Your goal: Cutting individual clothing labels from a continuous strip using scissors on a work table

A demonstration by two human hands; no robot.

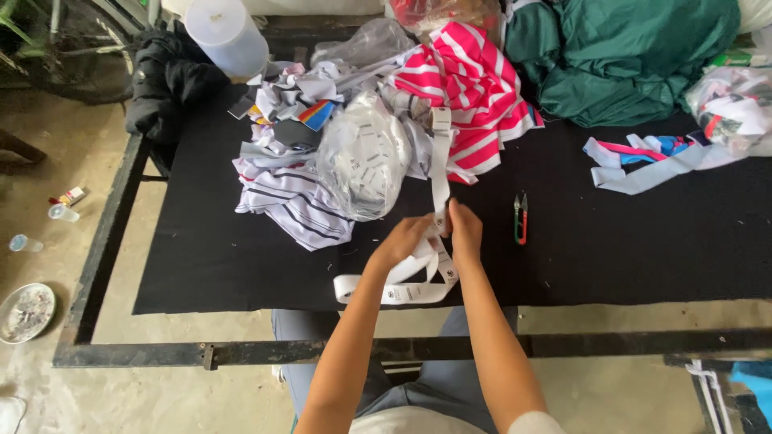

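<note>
Both hands, left hand point(404, 239) and right hand point(466, 231), pinch a white label strip point(441, 153)

Matt black felt-like cloth point(627, 241) covers the metal-framed table point(96, 265); the label tape point(441, 161) looks smooth woven white.

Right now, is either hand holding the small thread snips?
No, both hands grip the white label strip; the thread snips lie apart on the black mat.

White label tape point(438, 173) with small dark marks. Black surface point(611, 241). Pink-and-white striped cloth point(474, 88). White cloth with thin dark stripes point(297, 205). Dark green fabric point(627, 56). Red-and-green snips point(521, 219). Pale blue strips point(643, 173). Black jacket point(165, 88).
</note>
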